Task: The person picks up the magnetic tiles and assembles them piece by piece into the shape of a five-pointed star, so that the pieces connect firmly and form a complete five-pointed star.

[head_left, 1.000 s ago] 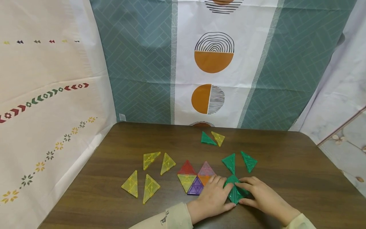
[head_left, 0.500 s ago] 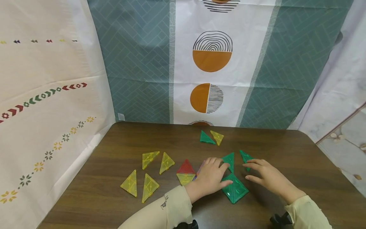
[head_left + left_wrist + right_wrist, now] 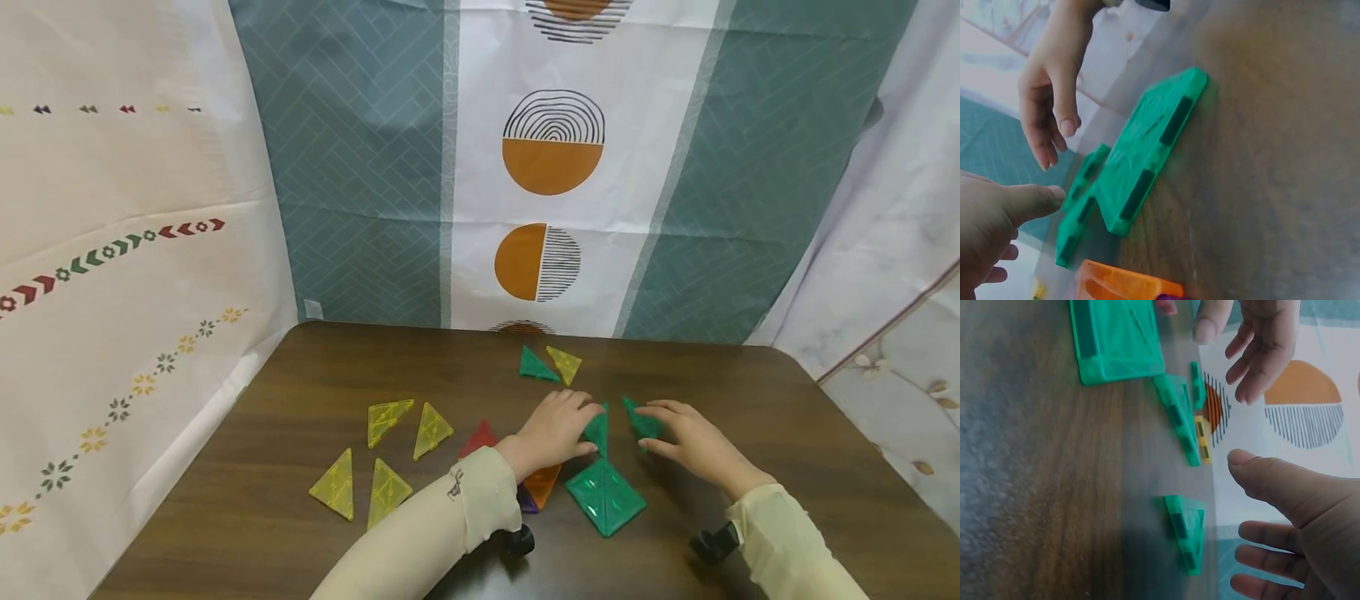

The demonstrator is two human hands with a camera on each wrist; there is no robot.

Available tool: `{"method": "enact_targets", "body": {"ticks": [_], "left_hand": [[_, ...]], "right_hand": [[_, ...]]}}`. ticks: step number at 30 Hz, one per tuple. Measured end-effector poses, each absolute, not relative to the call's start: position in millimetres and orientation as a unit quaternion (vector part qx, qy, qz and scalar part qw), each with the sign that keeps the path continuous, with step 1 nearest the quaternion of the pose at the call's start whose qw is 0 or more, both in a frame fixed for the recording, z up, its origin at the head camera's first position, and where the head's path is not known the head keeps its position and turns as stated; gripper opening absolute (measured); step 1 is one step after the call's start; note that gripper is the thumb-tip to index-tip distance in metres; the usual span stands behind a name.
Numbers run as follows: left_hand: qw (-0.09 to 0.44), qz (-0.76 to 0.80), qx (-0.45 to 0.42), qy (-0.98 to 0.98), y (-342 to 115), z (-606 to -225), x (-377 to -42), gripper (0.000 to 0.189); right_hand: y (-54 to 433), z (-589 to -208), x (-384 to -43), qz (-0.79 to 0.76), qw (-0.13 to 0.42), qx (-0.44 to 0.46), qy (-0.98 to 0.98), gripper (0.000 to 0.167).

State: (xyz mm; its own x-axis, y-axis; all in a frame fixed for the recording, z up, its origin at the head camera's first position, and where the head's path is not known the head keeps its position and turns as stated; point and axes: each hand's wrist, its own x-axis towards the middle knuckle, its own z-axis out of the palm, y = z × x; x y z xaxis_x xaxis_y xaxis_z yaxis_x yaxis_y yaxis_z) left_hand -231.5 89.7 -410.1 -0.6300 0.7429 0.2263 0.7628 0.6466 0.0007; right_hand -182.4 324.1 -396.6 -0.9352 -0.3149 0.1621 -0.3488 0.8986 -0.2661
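Two translucent green triangle magnetic tiles lie edge to edge as a green square [image 3: 592, 492] on the table's near side. My left hand [image 3: 551, 429] hovers by a loose green triangle tile [image 3: 597, 431] just beyond the square, partly covering it in the head view. Its thumb [image 3: 1041, 199] is stretched out near that tile in the left wrist view. My right hand [image 3: 693, 442] is beside another green triangle tile [image 3: 640, 423], fingers spread and relaxed. In the right wrist view that tile [image 3: 1186, 534] lies on the table, apart from the thumb [image 3: 1260, 475].
Several yellow triangle tiles [image 3: 335, 485] lie on the left. Red [image 3: 478, 437], orange [image 3: 542, 483] and purple tiles [image 3: 527, 500] are partly hidden under the left arm. A green tile [image 3: 536, 365] and a yellow tile [image 3: 565, 364] lie at the back of the wooden table [image 3: 420, 358].
Both hands have let go of the green square and moved away from the body, toward the two loose green triangles. The left arm now covers more of the coloured tiles.
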Motion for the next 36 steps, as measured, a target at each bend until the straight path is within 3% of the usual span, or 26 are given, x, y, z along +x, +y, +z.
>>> {"method": "enact_targets", "body": {"ticks": [14,36], "left_hand": [[0.034,-0.016,-0.423,-0.905,104,-422,-243,0.052],[0.064,0.011,-0.414,-0.908,101,-432,-250,0.044]], "right_hand": [[330,-413,-198,0.149,0.02,0.193,-0.97,0.049],[317,-410,-204,0.125,0.003,0.161,-0.979,0.043]]}}
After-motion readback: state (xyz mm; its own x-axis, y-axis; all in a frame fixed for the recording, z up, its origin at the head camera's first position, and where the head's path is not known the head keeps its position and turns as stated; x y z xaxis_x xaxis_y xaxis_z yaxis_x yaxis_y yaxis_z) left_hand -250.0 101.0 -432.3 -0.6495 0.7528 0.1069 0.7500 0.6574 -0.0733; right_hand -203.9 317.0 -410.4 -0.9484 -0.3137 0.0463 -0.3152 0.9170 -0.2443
